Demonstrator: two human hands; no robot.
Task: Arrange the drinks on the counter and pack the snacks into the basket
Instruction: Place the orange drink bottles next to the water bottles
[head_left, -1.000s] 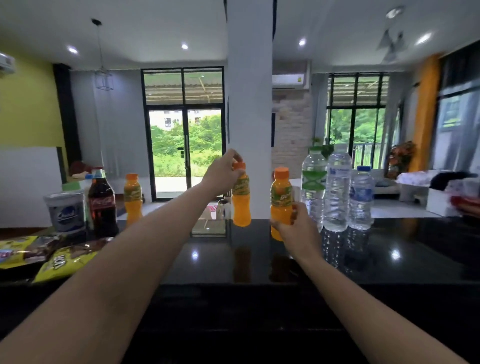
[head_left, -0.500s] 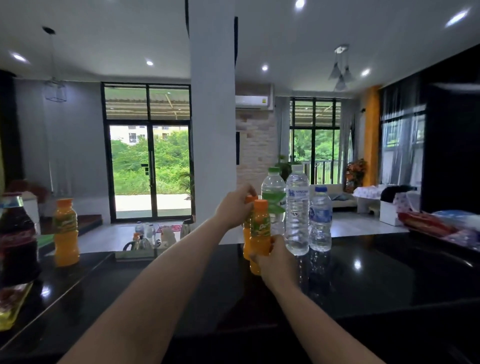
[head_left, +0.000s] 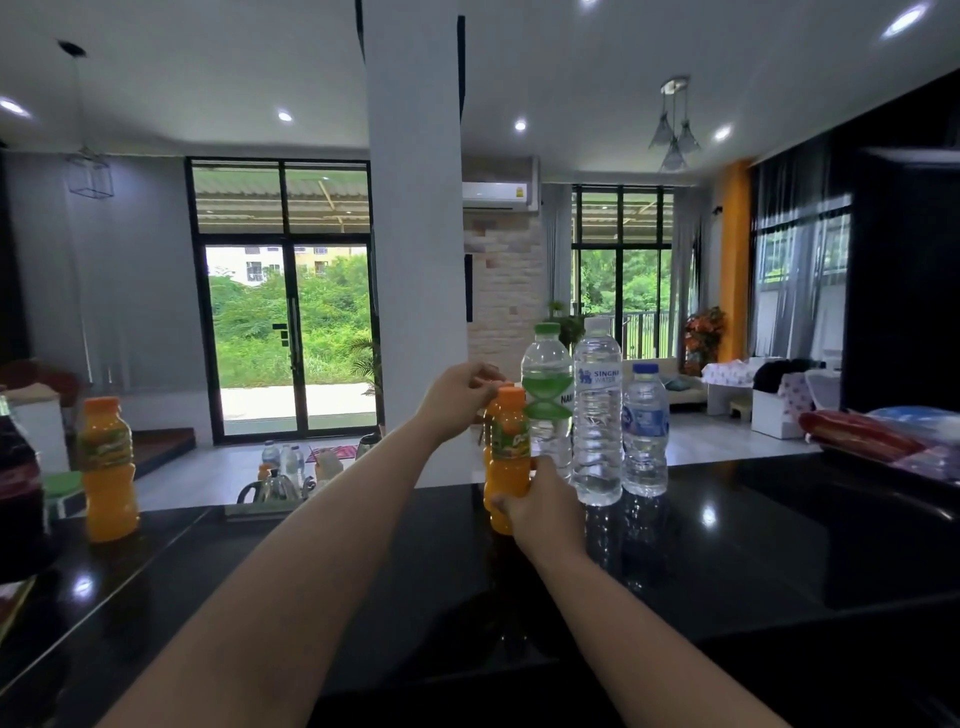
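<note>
My right hand grips the lower body of an orange juice bottle standing on the black counter. Just behind it, mostly hidden, is a second orange juice bottle, whose cap my left hand pinches. To their right stand three water bottles in a row: a green-labelled one, a tall clear one and a short blue-capped one. A third orange juice bottle and a dark cola bottle stand at the far left.
A red snack packet and a bluish bag lie on the counter's right end. A white pillar rises behind the counter. A kettle and small items sit below the counter's far edge.
Both hands carried the two orange juice bottles rightward until they stand one behind the other, beside the green-labelled water bottle. The view swung right, putting the snack bags at left out of frame.
</note>
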